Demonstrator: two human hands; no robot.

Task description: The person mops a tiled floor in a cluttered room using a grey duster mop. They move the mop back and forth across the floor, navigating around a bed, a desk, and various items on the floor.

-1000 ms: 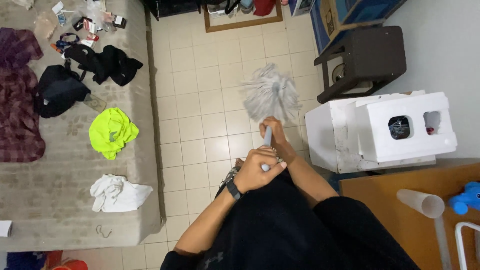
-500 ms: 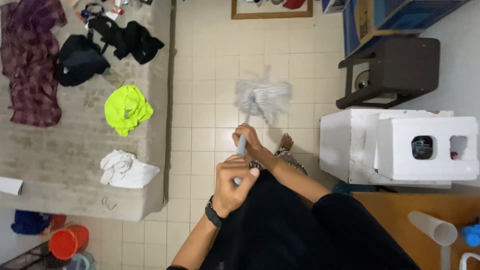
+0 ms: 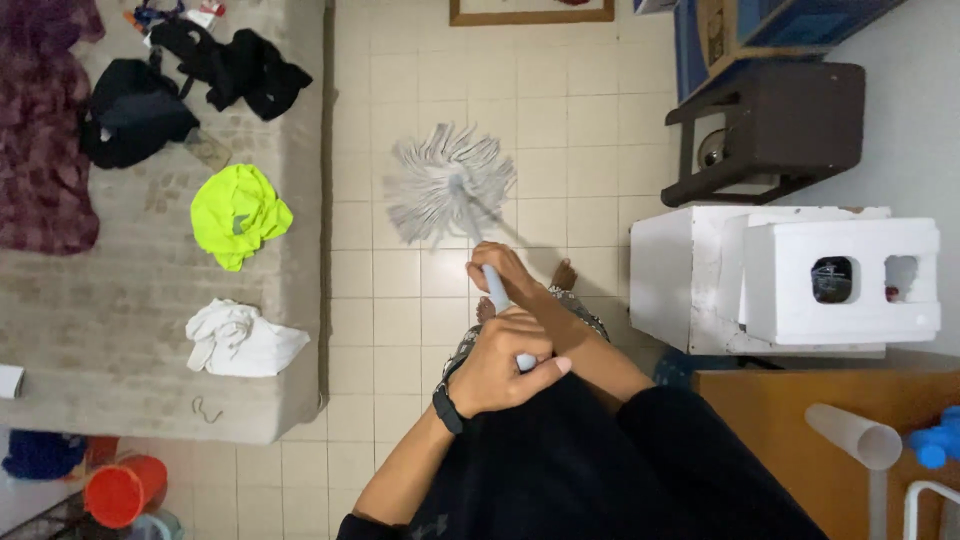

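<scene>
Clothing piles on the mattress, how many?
5, maybe more past the frame edge. Maroon cloth at far left, black bag beside it, black garment at the top, neon yellow shirt mid-mattress, white cloth near the lower edge.

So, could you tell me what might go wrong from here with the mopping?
The mop head lies close to the mattress edge, so a wider sweep could wet it. The bare feet stand on the tiled floor being mopped, so slipping seems possible. Both the left hand and right hand grip the handle.
</scene>
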